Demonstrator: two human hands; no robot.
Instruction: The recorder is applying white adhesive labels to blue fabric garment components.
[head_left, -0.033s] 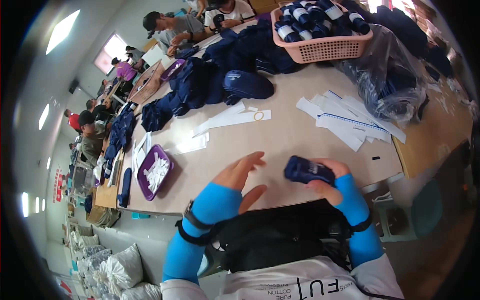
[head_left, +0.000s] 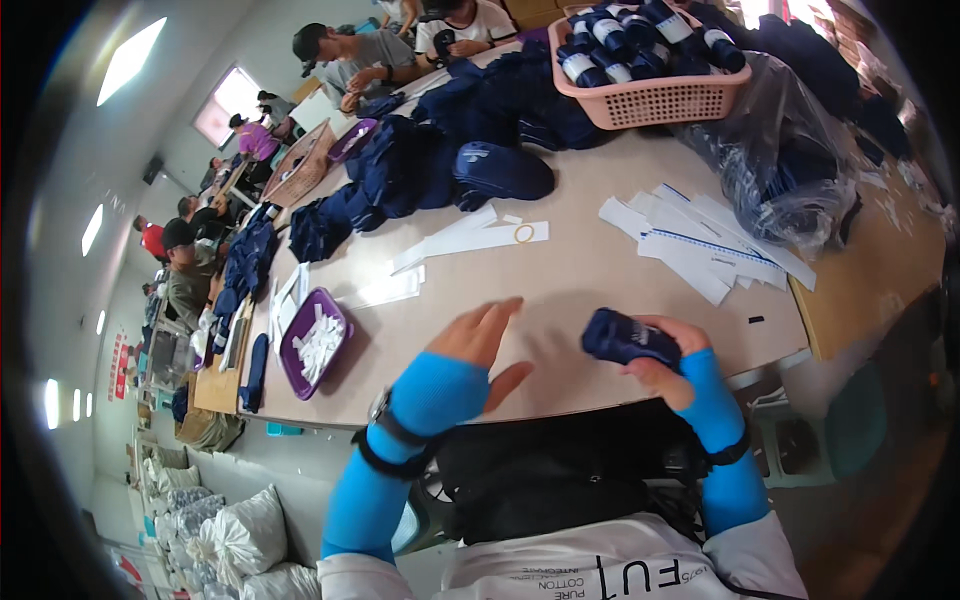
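My right hand (head_left: pixel 688 338) is closed round a rolled navy cloth bundle (head_left: pixel 625 338), held just over the table's near edge. A pale print shows on the bundle's upper side. To its left, my left hand (head_left: pixel 478 340) hovers with thumb and fingers apart, holding nothing. Beyond the hands lie white paper strips (head_left: pixel 450 243), with a yellow rubber band (head_left: pixel 524 233) on one of them. A purple tray (head_left: pixel 346 330) of small white paper slips stands left of my left hand. More paper strips (head_left: pixel 690 255), one with a blue-dotted edge, are spread beyond my right hand.
Navy cloth pieces (head_left: pixel 400 170) are heaped along the far side. A pink basket (head_left: pixel 660 108) of banded navy rolls stands at the back, next to a clear plastic bag (head_left: pixel 790 160). Other people work along the table's far left. A stool (head_left: pixel 800 430) stands at right.
The bundle in my right hand has shifted slightly to the right. My left hand's fingers have drawn a little closer together. The whole view has also shifted slightly.
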